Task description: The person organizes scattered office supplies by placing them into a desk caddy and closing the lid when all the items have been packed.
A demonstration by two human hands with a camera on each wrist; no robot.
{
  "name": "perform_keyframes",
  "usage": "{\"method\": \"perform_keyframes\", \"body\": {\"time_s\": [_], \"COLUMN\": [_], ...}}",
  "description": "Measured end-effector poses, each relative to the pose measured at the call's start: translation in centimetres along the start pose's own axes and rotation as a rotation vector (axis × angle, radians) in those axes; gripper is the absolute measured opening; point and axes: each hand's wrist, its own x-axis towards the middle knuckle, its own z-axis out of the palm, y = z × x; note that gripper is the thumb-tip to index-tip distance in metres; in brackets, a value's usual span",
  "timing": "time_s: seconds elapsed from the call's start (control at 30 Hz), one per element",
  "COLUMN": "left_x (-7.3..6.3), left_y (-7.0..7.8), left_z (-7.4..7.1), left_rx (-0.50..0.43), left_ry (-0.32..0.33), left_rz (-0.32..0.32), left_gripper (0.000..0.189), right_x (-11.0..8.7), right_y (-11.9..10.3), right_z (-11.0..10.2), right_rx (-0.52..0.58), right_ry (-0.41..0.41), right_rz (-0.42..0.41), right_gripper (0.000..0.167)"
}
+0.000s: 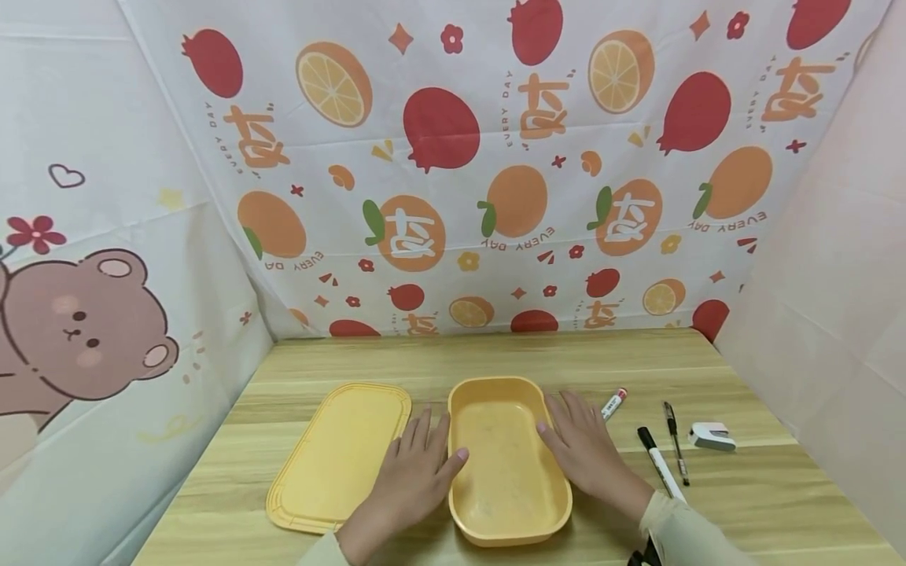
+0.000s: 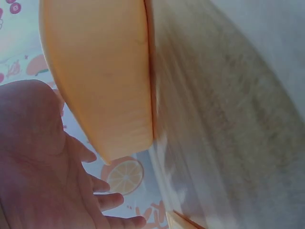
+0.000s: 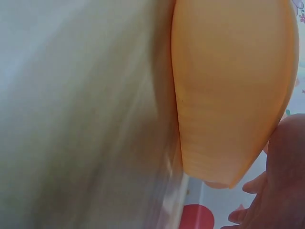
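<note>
A yellow rectangular plastic box (image 1: 504, 464) without its lid stands on the wooden table, and nothing lies inside it. My left hand (image 1: 416, 472) is at its left side, fingers straight and thumb at the rim. On the opposite side my right hand (image 1: 583, 444) has its fingers extended, the thumb at the right rim. In the left wrist view the box's outer wall (image 2: 102, 76) stands beside the left palm (image 2: 38, 162). The right wrist view shows the other wall (image 3: 228, 90) next to the right hand (image 3: 286, 176).
A flat yellow lid (image 1: 340, 456) lies left of the box. Right of the right hand lie a red-capped white marker (image 1: 614, 402), a black-capped marker (image 1: 661, 464), a pen (image 1: 675, 442) and a small white-and-grey stapler-like object (image 1: 712, 436). A printed fabric wall (image 1: 453, 299) borders the table (image 1: 233, 464).
</note>
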Motion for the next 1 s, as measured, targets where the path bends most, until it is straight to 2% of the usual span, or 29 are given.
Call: {"method": "perform_keyframes", "body": {"time_s": [0.23,0.43,0.73,1.0], "left_x": [-0.5,-0.7,-0.9,-1.0], "left_y": [0.2,0.0,-0.1,-0.3], "left_z": [0.1,0.2,0.5,0.3], "left_rx": [0.016,0.005,0.007,0.003], "left_ry": [0.001,-0.01,-0.023,-0.004], "left_rz": [0.027,0.05,0.039,0.036], "left_gripper": [0.074,0.07,0.067,0.065], "right_x": [-1.2,-1.9,-3.0,-2.9], "right_y": [-0.2,0.0,0.2,0.0], "right_z": [-0.3,-0.2,-0.1,0.0], "right_rx": [0.038,0.049,0.058,0.085], "right_ry": [-0.013,0.0,0.005,-0.007], "right_rz": [0.041,0.044,0.056,0.079], "right_gripper": [0.056,0.056,0.054,0.051]}}
